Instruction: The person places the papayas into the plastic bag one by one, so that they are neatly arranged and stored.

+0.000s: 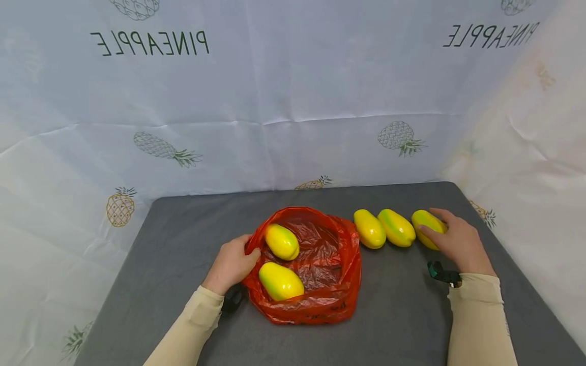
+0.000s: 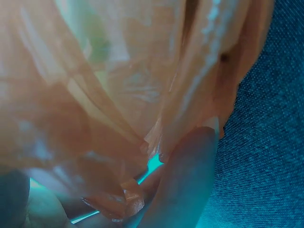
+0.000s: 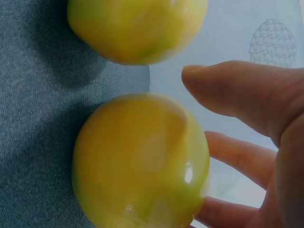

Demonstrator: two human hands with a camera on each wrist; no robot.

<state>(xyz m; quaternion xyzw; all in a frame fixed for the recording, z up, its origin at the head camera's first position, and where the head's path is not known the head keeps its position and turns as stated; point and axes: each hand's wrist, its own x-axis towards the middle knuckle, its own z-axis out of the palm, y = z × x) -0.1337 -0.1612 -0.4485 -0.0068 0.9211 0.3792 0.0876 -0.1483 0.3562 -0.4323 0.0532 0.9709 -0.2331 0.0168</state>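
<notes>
A red plastic bag (image 1: 316,307) lies with its mouth facing up, and two yellow-green fruits, one upper (image 1: 281,242) and one lower (image 1: 280,282), are inside it. My left hand (image 1: 232,263) grips the bag's left rim; in the left wrist view its fingers (image 2: 185,175) hold the thin plastic (image 2: 137,90). On the right, my right hand (image 1: 460,243) is at the rightmost fruit (image 1: 428,229), thumb and fingers spread around its right side. The right wrist view has this fruit (image 3: 140,161) beside the fingers, with the thumb (image 3: 228,88) apart from it.
Two more fruits (image 1: 370,229) (image 1: 396,227) lie between the bag and the rightmost fruit, the left one beside the bag's rim. The grey table (image 1: 393,315) ends at a pineapple-print cloth (image 1: 284,152) behind, with more cloth at both sides.
</notes>
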